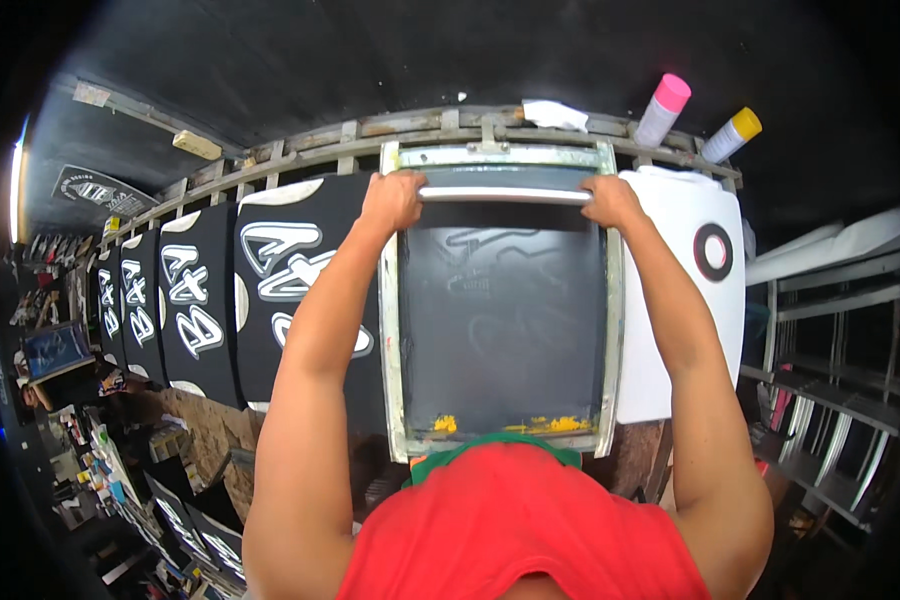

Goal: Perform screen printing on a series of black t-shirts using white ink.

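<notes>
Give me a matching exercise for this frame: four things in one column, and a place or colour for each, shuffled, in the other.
Things:
1. squeegee
2. pink-capped spray can
3. white board with a ring print
4. printed black shirts

Places:
A. in a row to the left of the screen frame
B. held at both ends, left hand and right hand
C. just right of the screen frame
D. standing on the far rail, beside a yellow-capped spray can

Pairs: 1-B, 2-D, 3-C, 4-A
</notes>
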Demonstrator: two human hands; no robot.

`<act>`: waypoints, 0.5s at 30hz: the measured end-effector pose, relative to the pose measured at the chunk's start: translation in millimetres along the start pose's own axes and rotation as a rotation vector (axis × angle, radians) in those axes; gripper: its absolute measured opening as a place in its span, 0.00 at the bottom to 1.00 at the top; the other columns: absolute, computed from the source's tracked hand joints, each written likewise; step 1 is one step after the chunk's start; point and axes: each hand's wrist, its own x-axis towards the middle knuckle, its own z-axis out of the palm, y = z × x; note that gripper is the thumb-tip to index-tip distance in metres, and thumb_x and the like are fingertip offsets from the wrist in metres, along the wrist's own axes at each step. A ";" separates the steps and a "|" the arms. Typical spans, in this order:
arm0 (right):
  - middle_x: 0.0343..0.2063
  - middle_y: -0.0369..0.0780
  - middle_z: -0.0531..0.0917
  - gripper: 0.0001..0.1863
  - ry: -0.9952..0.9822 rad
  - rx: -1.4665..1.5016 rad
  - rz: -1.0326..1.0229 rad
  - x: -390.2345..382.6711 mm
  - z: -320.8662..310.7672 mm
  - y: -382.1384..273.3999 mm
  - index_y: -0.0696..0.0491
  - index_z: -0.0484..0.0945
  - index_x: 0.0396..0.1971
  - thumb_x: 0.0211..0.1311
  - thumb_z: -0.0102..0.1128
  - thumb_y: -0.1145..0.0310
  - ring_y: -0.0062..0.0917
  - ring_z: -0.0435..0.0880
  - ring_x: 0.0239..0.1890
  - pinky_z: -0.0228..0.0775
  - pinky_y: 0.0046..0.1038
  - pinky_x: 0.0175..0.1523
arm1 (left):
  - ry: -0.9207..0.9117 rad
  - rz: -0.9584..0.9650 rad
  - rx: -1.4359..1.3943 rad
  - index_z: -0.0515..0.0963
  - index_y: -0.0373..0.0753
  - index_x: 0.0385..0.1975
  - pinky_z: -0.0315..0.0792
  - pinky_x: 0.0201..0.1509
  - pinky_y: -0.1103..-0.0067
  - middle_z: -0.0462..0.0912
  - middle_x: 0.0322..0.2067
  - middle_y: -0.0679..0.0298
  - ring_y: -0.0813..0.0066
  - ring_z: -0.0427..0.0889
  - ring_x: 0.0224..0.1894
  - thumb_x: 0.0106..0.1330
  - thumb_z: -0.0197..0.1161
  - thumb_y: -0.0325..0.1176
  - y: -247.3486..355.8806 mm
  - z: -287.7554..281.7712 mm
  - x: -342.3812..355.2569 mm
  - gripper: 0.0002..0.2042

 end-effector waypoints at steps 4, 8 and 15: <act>0.40 0.45 0.86 0.18 0.216 0.074 -0.137 -110.8 57.0 -8.2 0.51 0.87 0.39 0.44 0.62 0.73 0.45 0.84 0.43 0.74 0.43 0.52 | 0.033 0.055 -0.067 0.81 0.47 0.39 0.68 0.52 0.61 0.83 0.39 0.64 0.62 0.83 0.46 0.52 0.66 0.29 35.5 14.1 -109.7 0.13; 0.48 0.44 0.76 0.26 0.215 0.023 -0.109 -272.3 129.7 -42.5 0.51 0.80 0.46 0.39 0.63 0.80 0.46 0.73 0.50 0.68 0.45 0.56 | -0.089 0.046 -0.065 0.77 0.45 0.39 0.66 0.52 0.59 0.74 0.42 0.57 0.56 0.75 0.49 0.51 0.67 0.28 95.3 45.1 -267.4 0.14; 0.50 0.42 0.83 0.25 -0.057 0.229 -0.088 -312.9 111.5 -49.2 0.50 0.81 0.49 0.45 0.62 0.78 0.37 0.78 0.58 0.59 0.51 0.71 | -0.065 0.149 -0.252 0.76 0.41 0.39 0.72 0.50 0.64 0.80 0.43 0.57 0.56 0.81 0.46 0.50 0.63 0.23 96.8 21.5 -294.6 0.14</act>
